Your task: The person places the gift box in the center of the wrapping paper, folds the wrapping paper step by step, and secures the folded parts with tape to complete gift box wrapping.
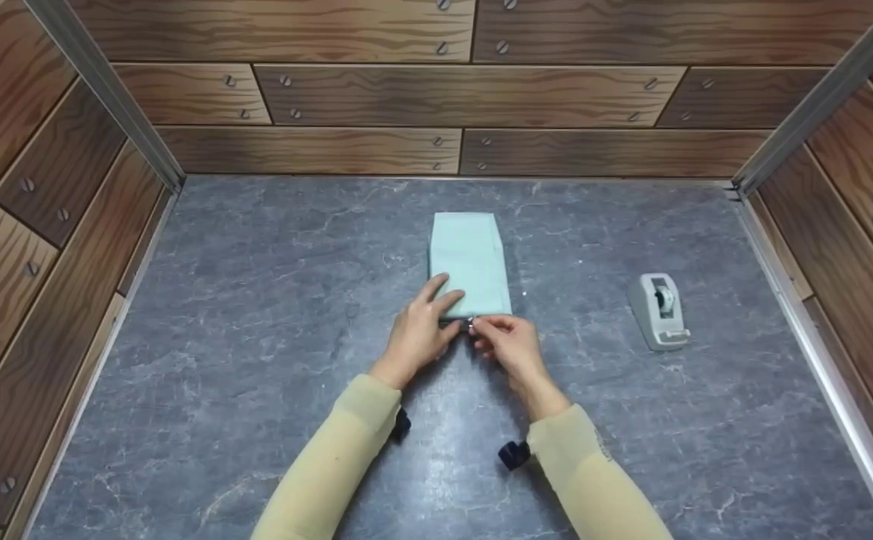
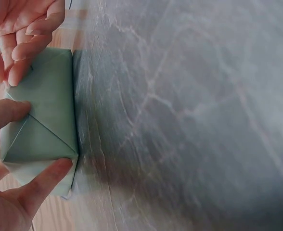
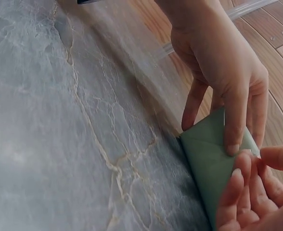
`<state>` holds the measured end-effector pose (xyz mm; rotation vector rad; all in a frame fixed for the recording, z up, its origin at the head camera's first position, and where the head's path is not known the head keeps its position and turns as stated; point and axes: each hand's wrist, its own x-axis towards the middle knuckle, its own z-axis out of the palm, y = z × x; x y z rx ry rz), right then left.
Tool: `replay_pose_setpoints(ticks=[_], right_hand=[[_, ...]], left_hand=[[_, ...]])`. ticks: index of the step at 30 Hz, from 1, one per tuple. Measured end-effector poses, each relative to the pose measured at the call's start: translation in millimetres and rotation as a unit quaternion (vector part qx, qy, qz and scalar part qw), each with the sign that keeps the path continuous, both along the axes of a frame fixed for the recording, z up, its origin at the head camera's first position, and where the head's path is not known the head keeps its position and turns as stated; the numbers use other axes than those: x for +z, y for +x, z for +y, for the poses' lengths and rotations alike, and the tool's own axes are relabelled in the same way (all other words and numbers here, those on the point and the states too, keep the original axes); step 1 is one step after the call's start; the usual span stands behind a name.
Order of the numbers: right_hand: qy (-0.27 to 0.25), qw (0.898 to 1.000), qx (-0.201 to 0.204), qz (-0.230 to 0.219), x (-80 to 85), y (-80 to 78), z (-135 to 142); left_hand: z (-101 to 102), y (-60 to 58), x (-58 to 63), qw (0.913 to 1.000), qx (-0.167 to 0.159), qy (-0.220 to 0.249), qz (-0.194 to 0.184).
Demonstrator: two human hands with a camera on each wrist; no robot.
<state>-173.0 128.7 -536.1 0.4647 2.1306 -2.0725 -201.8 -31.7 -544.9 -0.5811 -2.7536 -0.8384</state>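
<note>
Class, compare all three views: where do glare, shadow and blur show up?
Head view: glare on the table between the sleeves; left wrist view: the table blurs softly at right, a dark shadow lies low in the middle, and the folds on the box look sharper; right wrist view: pale sheen at left, shadow beside the box.

No readable text, label, brand, number or sign in any view.

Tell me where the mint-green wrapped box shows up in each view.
Head: the box is near the middle, under the left hand.
Left wrist: the box is at the left side.
Right wrist: the box is at lower right.
Shared landmark: the left hand, touching the box in all three.
</note>
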Motion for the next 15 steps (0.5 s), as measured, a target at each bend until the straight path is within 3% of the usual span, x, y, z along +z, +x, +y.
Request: replay_pose_setpoints(ticks=[7, 15], right_hand=[[0.053, 0.998, -0.032, -0.009, 1.5, -1.7, -6.2], [0.066, 0.997, -0.036, -0.016, 3.6, -0.9, -7.0]], left_hand=[[-0.3, -0.3, 0.6, 1.0, 0.0, -0.006, -0.006], [0.0, -0.4, 0.1, 1.0, -0.001, -0.002, -0.003]])
